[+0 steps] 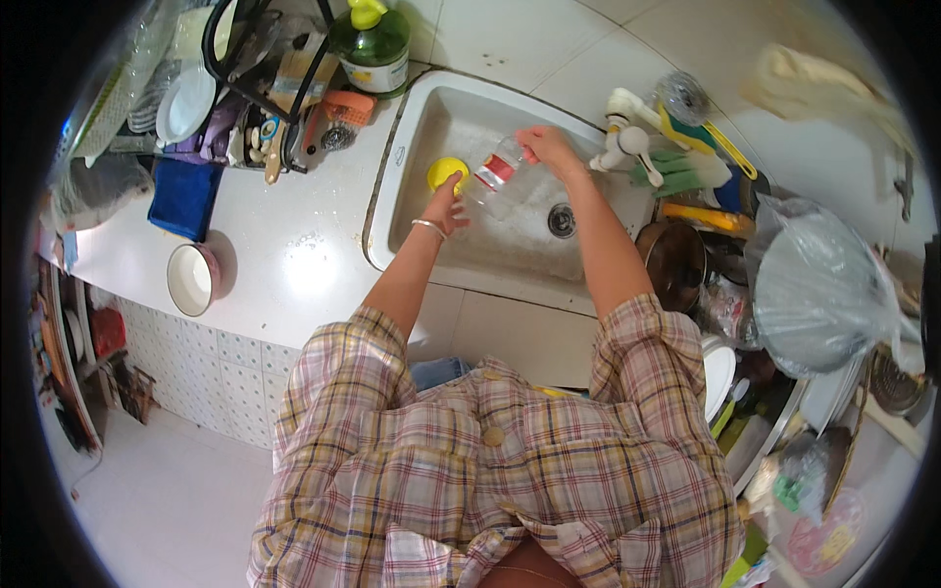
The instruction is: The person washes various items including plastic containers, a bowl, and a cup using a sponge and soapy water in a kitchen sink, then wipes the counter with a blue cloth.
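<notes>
Plaid shirt [490, 421] fills lower centre. Beyond, left hand [447, 208], half open, grips a yellow lid [443, 173]. Clear bottle [500, 178] lies just right of it, over the sink [394, 211], upper centre, seemingly slanting up-right into right hand [545, 147], fingers curled round its end.

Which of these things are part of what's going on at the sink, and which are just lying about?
In use:
- round yellow piece, in the left hand
- clear bottle, red label, in the right hand
- white sink, beneath both

Lying about:
- bowl
- blue cloth
- green pump bottle
</notes>
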`<state>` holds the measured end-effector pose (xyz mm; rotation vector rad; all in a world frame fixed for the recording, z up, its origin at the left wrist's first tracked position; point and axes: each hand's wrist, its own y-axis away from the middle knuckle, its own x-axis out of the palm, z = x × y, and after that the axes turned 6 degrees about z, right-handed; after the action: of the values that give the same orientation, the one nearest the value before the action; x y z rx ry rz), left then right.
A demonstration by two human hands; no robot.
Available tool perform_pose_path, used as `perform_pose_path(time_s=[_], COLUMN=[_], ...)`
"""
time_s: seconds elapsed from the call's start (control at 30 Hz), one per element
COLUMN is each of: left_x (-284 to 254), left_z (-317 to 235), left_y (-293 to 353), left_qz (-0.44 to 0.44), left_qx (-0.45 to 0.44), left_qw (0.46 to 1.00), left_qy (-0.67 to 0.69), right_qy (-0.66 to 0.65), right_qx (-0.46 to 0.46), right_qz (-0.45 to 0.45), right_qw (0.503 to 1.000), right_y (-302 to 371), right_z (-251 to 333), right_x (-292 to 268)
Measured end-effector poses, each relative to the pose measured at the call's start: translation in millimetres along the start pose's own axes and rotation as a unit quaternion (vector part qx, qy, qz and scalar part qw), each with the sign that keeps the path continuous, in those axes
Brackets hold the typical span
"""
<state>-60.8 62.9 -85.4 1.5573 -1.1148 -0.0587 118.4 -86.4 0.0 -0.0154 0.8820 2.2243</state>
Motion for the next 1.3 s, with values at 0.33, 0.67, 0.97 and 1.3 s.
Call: perform_pose_path(time_s=[0.33, 0.67, 0.97, 1.3], left_x=[-42.5, -77.3, -87.2, -4.1], left_z=[5.4, 30.5, 0.6, -33.9], left_y=[-46.6, -49.6, -25.2, 96.1], left_qz=[-0.108, -0.147, -0.108, 0.132], left_qx=[0.049, 0.018, 0.138, 0.075], left_qw=[0.552, 0.453, 0.845, 0.985], left_qy=[-0.826, -0.879, -0.506, 0.078], right_qy=[0.102, -0.254, -0.549, -0.569], right_qx=[-0.088, 0.088, 0.213, 0.146], right_qz=[-0.114, -0.12, -0.069, -0.005], right_qw=[0.984, 0.956, 0.805, 0.809], right_y=[2.5, -2.8, -16.0, 44.7], right_z=[3.0, -14.6, 4.4, -30.7], right_x=[14.9, 20.1, 52.9, 16.0])
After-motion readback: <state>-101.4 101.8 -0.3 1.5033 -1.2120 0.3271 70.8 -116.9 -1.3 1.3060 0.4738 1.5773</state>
